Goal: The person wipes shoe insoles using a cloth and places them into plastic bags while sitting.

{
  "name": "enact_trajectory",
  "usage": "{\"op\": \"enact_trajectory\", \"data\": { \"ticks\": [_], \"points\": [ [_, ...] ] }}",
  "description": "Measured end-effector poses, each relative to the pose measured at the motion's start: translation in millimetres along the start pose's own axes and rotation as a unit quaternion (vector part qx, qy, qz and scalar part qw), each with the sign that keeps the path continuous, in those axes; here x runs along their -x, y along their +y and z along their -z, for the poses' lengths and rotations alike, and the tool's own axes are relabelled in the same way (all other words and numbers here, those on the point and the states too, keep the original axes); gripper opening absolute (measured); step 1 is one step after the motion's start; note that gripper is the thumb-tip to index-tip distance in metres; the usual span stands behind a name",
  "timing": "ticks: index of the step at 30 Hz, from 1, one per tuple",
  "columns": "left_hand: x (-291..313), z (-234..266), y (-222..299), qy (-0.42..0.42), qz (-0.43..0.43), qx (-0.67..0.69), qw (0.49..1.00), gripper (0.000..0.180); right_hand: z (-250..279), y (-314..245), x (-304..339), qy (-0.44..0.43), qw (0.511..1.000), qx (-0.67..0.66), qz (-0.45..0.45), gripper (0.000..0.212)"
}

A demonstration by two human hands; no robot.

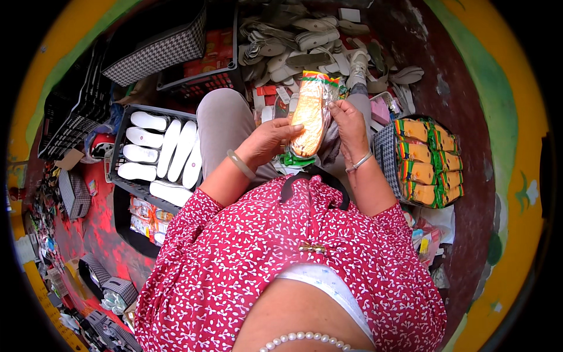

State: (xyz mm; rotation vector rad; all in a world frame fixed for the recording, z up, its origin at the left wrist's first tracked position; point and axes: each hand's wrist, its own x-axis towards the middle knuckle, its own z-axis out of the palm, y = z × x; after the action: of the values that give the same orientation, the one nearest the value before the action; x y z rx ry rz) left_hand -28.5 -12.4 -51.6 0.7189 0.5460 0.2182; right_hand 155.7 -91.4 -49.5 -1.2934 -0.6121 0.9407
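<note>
Over my lap I hold a packaged insole (311, 111), a tan sole-shaped piece in shiny clear plastic with green, yellow and red at its top edge. My left hand (271, 141) grips its lower left side, thumb lying across the front. My right hand (350, 126) pinches the wrapper at the right edge, with fingertips pressed together. The packet is tilted, and its back is hidden. Right of my right hand, a houndstooth basket (386, 154) holds similar packets (419, 172) in two columns. To the left of my knee, a dark crate (122, 139) contains white insoles (169, 149).
A heap of loose insoles (311, 38) covers the floor ahead. Another houndstooth basket (158, 50) and a black crate (202, 79) with red packets stand at the far left. Bagged goods (148, 220) sit below the white insoles. A pink item (381, 110) lies beyond my right hand.
</note>
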Motion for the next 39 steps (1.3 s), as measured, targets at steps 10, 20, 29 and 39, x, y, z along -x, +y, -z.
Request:
{"op": "enact_trajectory", "data": {
  "ticks": [10,20,29,39],
  "points": [
    [-7,3,2,0.108,-0.121,-0.002,0.987,0.021,-1,-12,17,-0.201,0.967,-0.014,-0.158,0.024],
    [-22,13,-11,0.133,-0.299,-0.105,0.939,0.021,-7,2,21,-0.223,0.954,0.047,-0.194,0.013],
    [-26,9,-17,0.218,-0.309,-0.045,0.925,0.018,-10,5,24,-0.229,0.957,0.073,-0.162,0.014],
    [-23,-4,-14,0.137,-0.292,-0.112,0.94,0.03,-9,9,22,-0.113,0.987,-0.022,-0.111,0.026]
  ]
}}
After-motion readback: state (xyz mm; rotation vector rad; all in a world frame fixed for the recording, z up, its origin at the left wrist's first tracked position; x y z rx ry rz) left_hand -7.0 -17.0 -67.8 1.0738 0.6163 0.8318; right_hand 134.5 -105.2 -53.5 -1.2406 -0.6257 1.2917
